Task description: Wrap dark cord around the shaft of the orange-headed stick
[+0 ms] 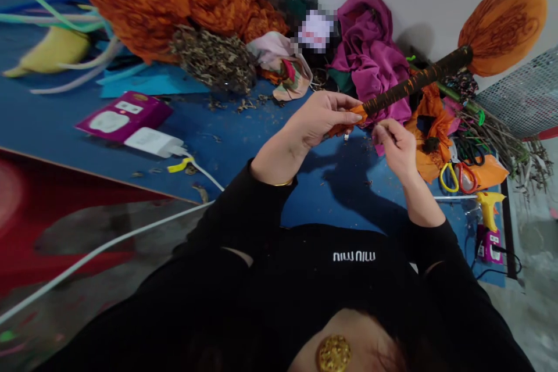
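My left hand (328, 116) is closed around the orange cloth-wrapped near end of a stick (414, 82). Dark, thread-like winding covers most of the stick, with orange showing through in spots. At its far upper-right end sits a rounded orange fabric head (505, 26) with a dark swirl pattern. Just below the stick's near end, my right hand (396, 142) has its fingers curled into a pinch; what they hold, if anything, is too small to tell. Both hands hover over the blue table (344, 186).
Crumpled orange cloth (143, 0), dried plant matter (213, 61) and purple cloth (370, 46) lie along the back. A purple power strip (126, 113) with a white plug is left. Scissors (457, 177), a yellow glue gun (489, 209) and dry twigs (505, 128) are right.
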`<state>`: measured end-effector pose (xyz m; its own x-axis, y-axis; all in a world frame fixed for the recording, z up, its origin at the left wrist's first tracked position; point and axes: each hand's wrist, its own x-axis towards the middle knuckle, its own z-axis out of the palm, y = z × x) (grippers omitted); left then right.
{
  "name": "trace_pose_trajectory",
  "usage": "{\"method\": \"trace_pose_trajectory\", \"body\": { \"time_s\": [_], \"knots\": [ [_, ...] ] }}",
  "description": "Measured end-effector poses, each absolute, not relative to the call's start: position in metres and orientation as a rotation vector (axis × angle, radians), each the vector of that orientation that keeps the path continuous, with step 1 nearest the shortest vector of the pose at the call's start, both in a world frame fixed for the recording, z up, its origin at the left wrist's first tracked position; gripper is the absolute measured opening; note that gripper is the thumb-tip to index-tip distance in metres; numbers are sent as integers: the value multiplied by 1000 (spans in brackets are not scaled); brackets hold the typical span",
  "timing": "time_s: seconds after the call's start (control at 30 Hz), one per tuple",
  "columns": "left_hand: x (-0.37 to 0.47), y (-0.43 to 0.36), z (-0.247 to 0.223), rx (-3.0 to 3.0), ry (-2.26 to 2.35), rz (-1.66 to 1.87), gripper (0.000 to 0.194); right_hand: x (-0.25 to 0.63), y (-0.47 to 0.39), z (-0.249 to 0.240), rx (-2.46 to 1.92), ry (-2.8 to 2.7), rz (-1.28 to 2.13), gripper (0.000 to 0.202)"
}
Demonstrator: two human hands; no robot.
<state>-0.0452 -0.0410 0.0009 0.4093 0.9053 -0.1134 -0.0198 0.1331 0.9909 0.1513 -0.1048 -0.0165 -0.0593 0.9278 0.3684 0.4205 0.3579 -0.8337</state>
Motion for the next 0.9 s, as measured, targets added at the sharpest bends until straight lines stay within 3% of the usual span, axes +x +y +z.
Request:
{"method": "trace_pose_trajectory", "body": {
  "time_s": [0.1,0.3,0.63,0.9],
  "knots": [
    [-40,-41,-1,1245,920,850,25,150,-111,-11,-1119,-1588,408,39],
    [-23,-47,-7,1232,892,865,20,145,-109,-25,-913,-1508,679,36],
    [-11,-48,-15,1299,956,851,23,141,-100,-33,-929,-1266,778,50],
    [2,-51,-30,1426,1022,887,38,145,-100,-37,-1153,-1093,764,53]
  ]
}}
